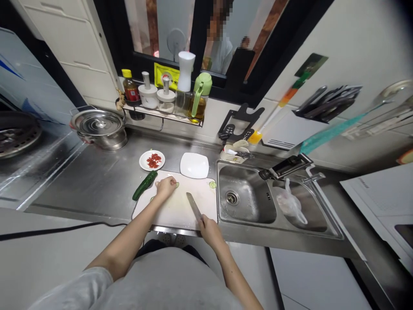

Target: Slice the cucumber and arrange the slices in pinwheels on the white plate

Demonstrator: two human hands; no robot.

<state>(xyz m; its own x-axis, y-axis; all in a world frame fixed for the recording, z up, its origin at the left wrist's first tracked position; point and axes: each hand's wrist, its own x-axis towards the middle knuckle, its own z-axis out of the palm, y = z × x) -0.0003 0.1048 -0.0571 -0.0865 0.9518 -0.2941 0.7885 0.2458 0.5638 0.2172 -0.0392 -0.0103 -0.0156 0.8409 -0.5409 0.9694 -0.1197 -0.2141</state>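
My left hand (167, 186) is over the upper left of the white cutting board (174, 214), its fingers closed on a piece of cucumber (177, 185) whose pale green cut end shows at the fingertips. The rest of that piece is hidden by the hand. My right hand (210, 230) is wrapped round the handle of a knife (193, 205), with the blade over the board and pointing away from me. Cucumber slices (212, 184) lie at the board's right corner. A long dark green cucumber (145, 185) rests along the board's left edge.
Behind the board stand a white plate of chopped red pieces (154, 160) and a bare white square plate (194, 165). A double steel sink (248, 214) adjoins on the right, with a plastic bag (289, 201) in it. A lidded pot (102, 128) sits at the left.
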